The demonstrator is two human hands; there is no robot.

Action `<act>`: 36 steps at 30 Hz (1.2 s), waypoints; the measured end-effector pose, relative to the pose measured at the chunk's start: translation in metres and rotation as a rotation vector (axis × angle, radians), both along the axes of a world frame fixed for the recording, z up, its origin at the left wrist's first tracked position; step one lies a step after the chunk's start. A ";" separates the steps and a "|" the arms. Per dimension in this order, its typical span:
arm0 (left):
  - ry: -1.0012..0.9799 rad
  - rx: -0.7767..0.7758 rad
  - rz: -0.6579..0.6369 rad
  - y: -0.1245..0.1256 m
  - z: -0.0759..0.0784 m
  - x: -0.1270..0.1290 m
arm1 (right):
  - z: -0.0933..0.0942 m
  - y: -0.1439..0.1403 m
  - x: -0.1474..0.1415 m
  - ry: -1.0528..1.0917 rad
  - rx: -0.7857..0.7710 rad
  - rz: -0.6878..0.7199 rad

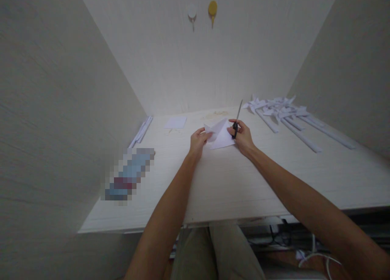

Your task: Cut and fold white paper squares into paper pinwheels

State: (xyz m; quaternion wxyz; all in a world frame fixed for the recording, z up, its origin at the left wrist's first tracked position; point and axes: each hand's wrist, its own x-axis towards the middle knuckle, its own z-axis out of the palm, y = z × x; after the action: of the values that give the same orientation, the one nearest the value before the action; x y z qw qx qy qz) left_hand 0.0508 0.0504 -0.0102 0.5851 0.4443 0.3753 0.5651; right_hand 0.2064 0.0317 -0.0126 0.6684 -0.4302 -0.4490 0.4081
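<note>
A person seated at a pale bench point(231, 182), seen from above the forearms. The left hand point(198, 141) pinches the near-left edge of a folded white paper sheet point(222, 137) between thumb and fingertips, lifting that edge slightly off the bench; the grip appears to steady the sheet and keep it taut. The right hand point(242, 137) is closed through the dark handles of a pair of scissors point(237, 119), whose blades point up and away from the person, just beside the sheet's right edge. The sheet lies at the centre of the bench, between the two hands.

To the right, well apart from the hands, folded paper pinwheels on long rolled paper sticks point(283, 113) lie fanned side by side, heads toward the back wall, seemingly set aside out of the working area. To the left, a bundle of rolled paper sticks point(140, 132) rests against the side wall, and a flat square of paper point(175, 122) lies near the back. Two round hooks point(202, 12), one white and one yellow, are fixed on the back wall.

Hard to make out: whether the scissor blades are parted or together, since they read as one thin line; the folds of the sheet; a faint stain on the bench behind it. A blurred-out patch hides an object at the left.
</note>
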 end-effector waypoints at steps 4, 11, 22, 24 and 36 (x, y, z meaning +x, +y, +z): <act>0.007 0.026 -0.063 -0.001 -0.001 0.001 | -0.001 0.000 0.000 0.004 -0.005 -0.009; 0.114 0.000 -0.211 -0.006 0.001 0.001 | 0.000 -0.002 -0.001 0.019 0.034 -0.078; 0.179 0.071 0.137 -0.009 0.000 0.005 | -0.002 0.000 -0.003 0.066 -0.049 0.008; 0.160 0.067 0.169 -0.008 -0.001 0.005 | -0.002 -0.001 -0.003 0.035 -0.051 0.015; -0.181 0.003 -0.047 -0.001 0.001 0.008 | 0.000 -0.003 -0.007 0.101 -0.002 -0.084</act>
State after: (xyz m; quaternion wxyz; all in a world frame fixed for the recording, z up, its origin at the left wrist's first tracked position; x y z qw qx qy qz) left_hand 0.0589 0.0495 -0.0090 0.6289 0.4012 0.3096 0.5896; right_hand 0.1994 0.0283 -0.0122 0.7062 -0.4284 -0.3958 0.4014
